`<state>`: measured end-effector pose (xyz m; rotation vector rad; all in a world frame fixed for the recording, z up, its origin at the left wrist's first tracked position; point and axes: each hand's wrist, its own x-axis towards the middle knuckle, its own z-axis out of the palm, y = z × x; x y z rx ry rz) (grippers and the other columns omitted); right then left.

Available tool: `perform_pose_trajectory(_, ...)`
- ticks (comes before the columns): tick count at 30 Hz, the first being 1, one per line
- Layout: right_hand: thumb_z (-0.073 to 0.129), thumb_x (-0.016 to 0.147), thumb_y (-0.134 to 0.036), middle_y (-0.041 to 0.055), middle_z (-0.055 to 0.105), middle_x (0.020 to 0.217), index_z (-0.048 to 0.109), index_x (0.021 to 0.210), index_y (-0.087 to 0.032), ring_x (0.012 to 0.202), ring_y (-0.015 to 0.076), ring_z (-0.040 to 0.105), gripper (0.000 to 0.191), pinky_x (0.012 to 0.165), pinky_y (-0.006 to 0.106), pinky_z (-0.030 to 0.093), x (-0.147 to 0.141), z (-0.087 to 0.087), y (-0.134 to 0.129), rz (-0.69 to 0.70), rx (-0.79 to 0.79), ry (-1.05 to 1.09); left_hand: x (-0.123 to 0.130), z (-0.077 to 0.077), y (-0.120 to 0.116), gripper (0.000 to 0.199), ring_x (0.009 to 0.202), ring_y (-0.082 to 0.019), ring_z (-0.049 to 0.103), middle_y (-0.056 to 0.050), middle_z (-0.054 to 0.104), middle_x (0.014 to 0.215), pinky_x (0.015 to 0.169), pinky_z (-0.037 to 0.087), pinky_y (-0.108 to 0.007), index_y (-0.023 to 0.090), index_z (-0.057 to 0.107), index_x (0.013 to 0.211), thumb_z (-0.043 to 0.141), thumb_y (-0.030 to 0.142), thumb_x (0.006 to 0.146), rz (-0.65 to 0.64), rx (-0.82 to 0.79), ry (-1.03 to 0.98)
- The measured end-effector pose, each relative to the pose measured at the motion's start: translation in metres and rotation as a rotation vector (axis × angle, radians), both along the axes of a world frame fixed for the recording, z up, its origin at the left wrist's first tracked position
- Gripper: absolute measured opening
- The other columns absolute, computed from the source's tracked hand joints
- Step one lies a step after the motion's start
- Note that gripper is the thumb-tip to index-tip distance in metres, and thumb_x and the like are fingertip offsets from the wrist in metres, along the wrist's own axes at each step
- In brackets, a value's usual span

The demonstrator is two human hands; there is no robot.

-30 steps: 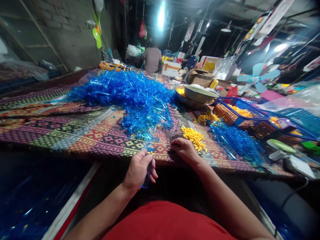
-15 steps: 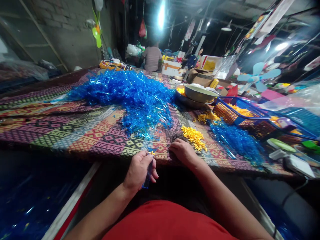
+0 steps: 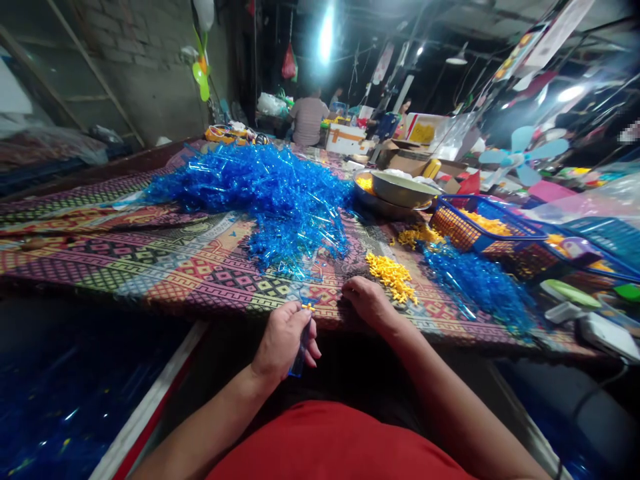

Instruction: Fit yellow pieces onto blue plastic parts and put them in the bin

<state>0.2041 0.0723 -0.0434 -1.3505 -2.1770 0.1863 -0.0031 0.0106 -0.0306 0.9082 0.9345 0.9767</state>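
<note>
My left hand (image 3: 284,341) is closed around a flat, see-through blue plastic piece (image 3: 299,357) in front of the table edge. A small yellow plastic part (image 3: 307,307) sticks out at the top of that piece, by my thumb. On the cloth, my right hand (image 3: 369,301) rests with curled fingers at a patch of tiny dark bits (image 3: 356,272). Its fingertips are turned down, and whatever they may pinch is hidden. Just beyond it lies a small heap of yellow plastic parts (image 3: 393,277).
A large heap of blue plastic pieces (image 3: 250,180) covers the middle of the patterned cloth (image 3: 165,267). To the right are a smaller blue pile (image 3: 475,283), a blue basket (image 3: 515,243) of yellow parts, stacked metal bowls (image 3: 403,192) and a fan (image 3: 523,157). People sit farther back.
The whole view has shifted slightly, so things appear a little farther right. Both hands keep nearly the same pose, the left still holding the blue piece.
</note>
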Motion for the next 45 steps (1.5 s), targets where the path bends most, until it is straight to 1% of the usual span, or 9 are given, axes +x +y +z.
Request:
perform_pose_trajectory(10,0.055,0.080,-0.034,-0.0052,0.048,0.051,0.054,0.081,-0.016,0.044,0.0084,0.046,0.018,0.044,0.019,0.037,-0.013,0.022,-0.024,0.094,-0.530,0.512,0.002,-0.002,0.001,0.022,0.037,-0.012,0.055,0.003,0.052,0.054,0.029,0.042,-0.020,0.016,0.046,0.069,0.047,0.035,0.080,-0.006,0.008,0.024)
perform_pose_trajectory(13,0.052,0.083,-0.030,-0.0019,0.051,0.059,0.056,0.076,-0.016,0.053,0.0101,0.049,0.015,0.051,0.021,0.038,-0.017,0.017,-0.023,0.107,-0.361,0.327,0.002,-0.001,0.001,0.021,0.037,-0.012,0.055,0.004,0.052,0.055,0.029,0.042,-0.020,0.016,0.046,0.070,0.046,0.034,0.080,-0.010,0.010,0.019)
perform_pose_trajectory(16,0.048,0.085,-0.021,0.0030,0.055,0.074,0.060,0.072,-0.017,0.062,0.0116,0.051,0.018,0.057,0.022,0.036,-0.020,0.011,-0.021,0.045,-0.102,-0.069,0.002,-0.002,0.000,0.020,0.037,-0.012,0.054,0.004,0.052,0.057,0.029,0.042,-0.020,0.016,0.045,0.071,0.046,0.034,0.080,-0.001,0.007,0.020)
perform_pose_trajectory(19,0.047,0.084,-0.015,0.0038,0.055,0.080,0.061,0.075,-0.018,0.059,0.0106,0.050,0.016,0.052,0.022,0.032,-0.021,0.009,-0.020,0.033,-0.056,-0.357,0.000,-0.003,0.001,0.022,0.037,-0.012,0.054,0.003,0.052,0.057,0.029,0.042,-0.020,0.016,0.045,0.070,0.047,0.035,0.080,0.010,0.015,0.024)
perform_pose_trajectory(25,0.045,0.089,-0.023,0.0039,0.058,0.083,0.064,0.088,-0.020,0.065,0.0114,0.054,0.019,0.058,0.021,0.036,-0.015,0.006,-0.019,-0.013,-0.029,-0.270,-0.006,-0.004,0.003,0.023,0.037,-0.012,0.055,0.002,0.053,0.058,0.029,0.042,-0.021,0.015,0.047,0.069,0.048,0.037,0.079,0.036,0.018,0.043)
perform_pose_trajectory(28,0.046,0.089,-0.027,0.0031,0.057,0.081,0.063,0.082,-0.020,0.066,0.0105,0.052,0.020,0.059,0.020,0.036,-0.019,0.009,-0.021,0.040,-0.038,-0.262,-0.006,-0.003,0.003,0.023,0.037,-0.012,0.054,0.002,0.053,0.057,0.029,0.042,-0.020,0.015,0.047,0.069,0.047,0.037,0.079,0.032,0.023,0.046)
perform_pose_trajectory(35,0.048,0.084,-0.014,0.0031,0.054,0.083,0.059,0.081,-0.018,0.060,0.0096,0.048,0.012,0.054,0.020,0.032,-0.027,0.011,-0.020,0.060,-0.074,-0.401,-0.003,-0.002,0.003,0.023,0.035,-0.011,0.053,0.003,0.053,0.054,0.029,0.041,-0.019,0.016,0.047,0.069,0.048,0.037,0.078,0.021,0.015,0.030)
perform_pose_trajectory(41,0.043,0.087,-0.017,0.0053,0.057,0.080,0.059,0.082,-0.017,0.071,0.0139,0.053,0.017,0.063,0.023,0.040,-0.021,-0.003,-0.011,0.062,-0.059,-0.071,-0.004,-0.002,0.004,0.022,0.036,-0.012,0.054,0.003,0.052,0.054,0.029,0.041,-0.020,0.016,0.046,0.068,0.047,0.035,0.079,0.013,0.016,0.029)
perform_pose_trajectory(45,0.052,0.084,-0.030,-0.0002,0.054,0.064,0.061,0.085,-0.018,0.056,0.0113,0.050,0.015,0.051,0.022,0.040,-0.026,0.004,-0.018,0.054,-0.307,0.416,-0.003,-0.003,0.004,0.022,0.036,-0.012,0.054,0.003,0.053,0.053,0.029,0.041,-0.020,0.016,0.046,0.068,0.046,0.035,0.079,0.003,0.035,0.063)
